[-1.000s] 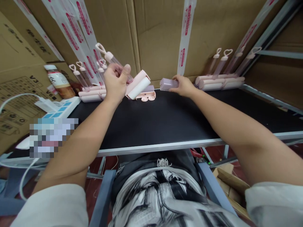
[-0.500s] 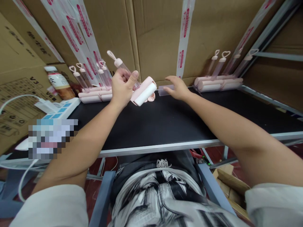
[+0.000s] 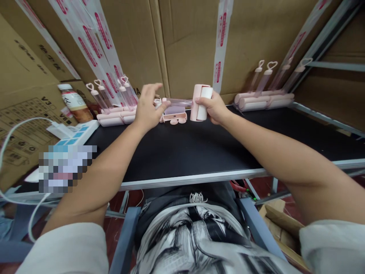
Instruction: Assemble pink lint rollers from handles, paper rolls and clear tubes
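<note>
Apart from each other, 2 bare hands are working above the back edge of the bench (image 3: 182,152): the right hand (image 3: 216,109) is clamping round the pink and white plastic cylinder head of a handled roller (image 3: 196,103), while the left hand (image 3: 146,108) is spreading its fingers by the pale pink cap at the far end of the roller's clear tube (image 3: 179,102); whether the thumb is touching, I cannot tell. Judging by this, the step in hand is handling and turning the roller, now lying sideways in the air, and shifting it is calling for a firm grip on the head with the long tube kept level. Below the tube, near the middle of the back edge, 1 shallow pink plastic tray (image 3: 175,116) is sitting in front of 1 lilac block (image 3: 174,110), with 2 round pink discs (image 3: 178,121) at its front. Toward the back left corner, 4 heart-shaped loops are showing on the left roller group (image 3: 114,118); toward the back right corner, 4 more are topping the right roller group (image 3: 264,101).
</note>
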The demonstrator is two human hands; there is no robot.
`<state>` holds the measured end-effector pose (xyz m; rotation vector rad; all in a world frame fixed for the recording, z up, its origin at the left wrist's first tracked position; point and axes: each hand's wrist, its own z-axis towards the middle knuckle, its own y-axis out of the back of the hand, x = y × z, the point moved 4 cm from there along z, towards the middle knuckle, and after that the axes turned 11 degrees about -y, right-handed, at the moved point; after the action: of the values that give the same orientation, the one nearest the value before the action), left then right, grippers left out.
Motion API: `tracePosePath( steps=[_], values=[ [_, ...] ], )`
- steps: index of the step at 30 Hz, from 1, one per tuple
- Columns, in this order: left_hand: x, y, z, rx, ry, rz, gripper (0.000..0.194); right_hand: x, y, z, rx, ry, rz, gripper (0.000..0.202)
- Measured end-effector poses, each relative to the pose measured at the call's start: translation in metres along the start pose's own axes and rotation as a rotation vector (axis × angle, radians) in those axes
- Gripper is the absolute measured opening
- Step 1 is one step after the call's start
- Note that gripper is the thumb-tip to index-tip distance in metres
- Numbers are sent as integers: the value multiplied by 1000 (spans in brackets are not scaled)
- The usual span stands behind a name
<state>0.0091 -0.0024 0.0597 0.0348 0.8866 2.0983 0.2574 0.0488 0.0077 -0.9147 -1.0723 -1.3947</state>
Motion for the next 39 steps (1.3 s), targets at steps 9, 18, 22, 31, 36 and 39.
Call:
tracePosePath(
  steps=[9, 18, 22, 31, 36, 39],
  values=[
    [-16, -26, -11, 558, -146, 427, 48, 2, -4, -7, 75, -18, 193, 53],
    [-16, -22, -2, 515, -88, 221, 52, -6, -3, 1, 90, -46, 238, 55],
    [-2, -26, -2, 449, -33, 110, 45, 2, 6, 2, 21, 129, 41, 53],
    [-2, -28, -27, 859, 111, 155, 48, -1, 25, 14, 35, 157, -168, 46],
    [0, -29, -24, 934, 42, 194, 35, -12, 25, 18, 44, 115, -229, 46],
    [11, -29, -21, 956, 7, 198, 40, -10, 26, 16, 32, 111, -225, 47]
  ],
)
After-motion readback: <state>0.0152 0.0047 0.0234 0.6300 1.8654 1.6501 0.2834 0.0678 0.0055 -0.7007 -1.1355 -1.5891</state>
